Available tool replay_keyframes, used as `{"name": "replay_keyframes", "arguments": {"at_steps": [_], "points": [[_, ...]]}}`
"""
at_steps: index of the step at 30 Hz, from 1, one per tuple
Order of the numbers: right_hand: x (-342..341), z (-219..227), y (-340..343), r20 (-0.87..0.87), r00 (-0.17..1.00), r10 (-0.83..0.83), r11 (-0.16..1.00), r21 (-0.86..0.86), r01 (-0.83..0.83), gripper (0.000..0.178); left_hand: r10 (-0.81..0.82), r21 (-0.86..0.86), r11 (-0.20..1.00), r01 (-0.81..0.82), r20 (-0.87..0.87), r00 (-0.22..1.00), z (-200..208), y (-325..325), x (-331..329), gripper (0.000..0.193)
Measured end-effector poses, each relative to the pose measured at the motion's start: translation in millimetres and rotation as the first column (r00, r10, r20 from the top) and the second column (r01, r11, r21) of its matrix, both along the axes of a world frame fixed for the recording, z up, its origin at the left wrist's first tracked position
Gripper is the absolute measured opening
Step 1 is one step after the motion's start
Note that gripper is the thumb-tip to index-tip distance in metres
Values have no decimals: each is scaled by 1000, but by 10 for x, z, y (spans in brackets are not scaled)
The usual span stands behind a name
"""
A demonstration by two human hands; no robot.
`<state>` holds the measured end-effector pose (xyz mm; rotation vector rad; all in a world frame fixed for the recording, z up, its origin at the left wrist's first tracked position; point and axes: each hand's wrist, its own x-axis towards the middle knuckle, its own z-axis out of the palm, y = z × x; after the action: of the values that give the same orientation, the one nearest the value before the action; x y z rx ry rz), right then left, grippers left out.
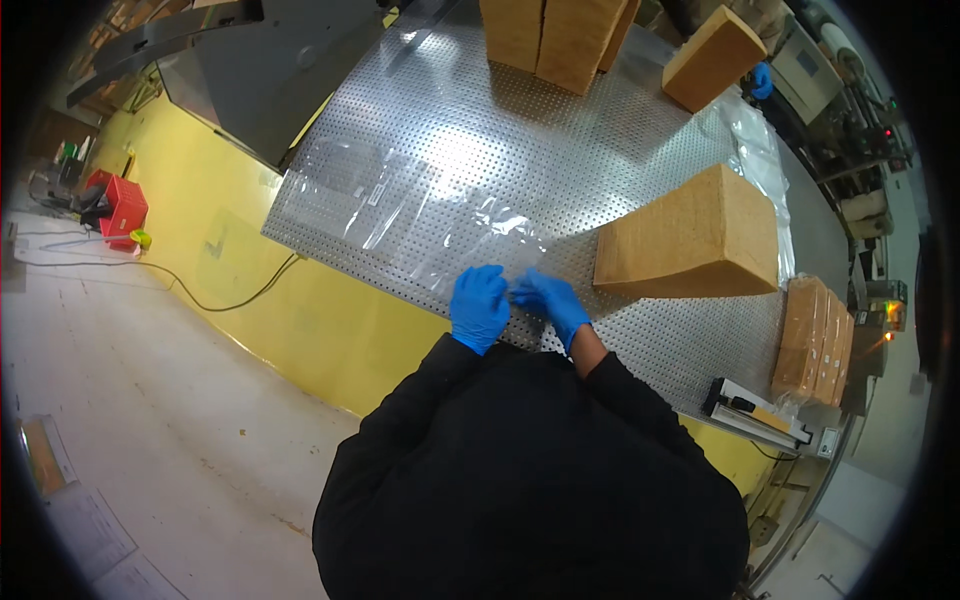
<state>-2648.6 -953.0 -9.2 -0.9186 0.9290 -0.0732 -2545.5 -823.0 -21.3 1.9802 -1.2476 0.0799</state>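
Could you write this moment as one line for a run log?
left hand: blue-gloved, at near end of clear plastic | right hand: blue-gloved, same place | nearest tan block: on perforated metal table, right of hands

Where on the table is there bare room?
The metal table is bare between the clear plastic, far blocks and near block; also between that block and the white device. Crowded: around the left hand and right hand, by the wrapped pack.
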Motion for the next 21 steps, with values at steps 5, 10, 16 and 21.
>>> {"name": "replay_keyframes", "arguments": {"at_steps": [5,10,16,21], "points": [[-35,-260,-111,-45,994,100,961,-253,-108,23,-186,-23,982,186,-234,954,-175,119,-109,34],[40,-234,-35,-105,994,29,969,-241,-54,26,32,151,987,48,-487,873,-366,16,-7,32],[86,-189,86,-164,985,-55,959,-284,6,29,8,203,978,47,-260,966,-346,-44,-56,25],[-17,-355,0,-188,980,70,911,-388,-140,34,-11,297,949,104,-297,955,-162,-48,-75,27]]}}
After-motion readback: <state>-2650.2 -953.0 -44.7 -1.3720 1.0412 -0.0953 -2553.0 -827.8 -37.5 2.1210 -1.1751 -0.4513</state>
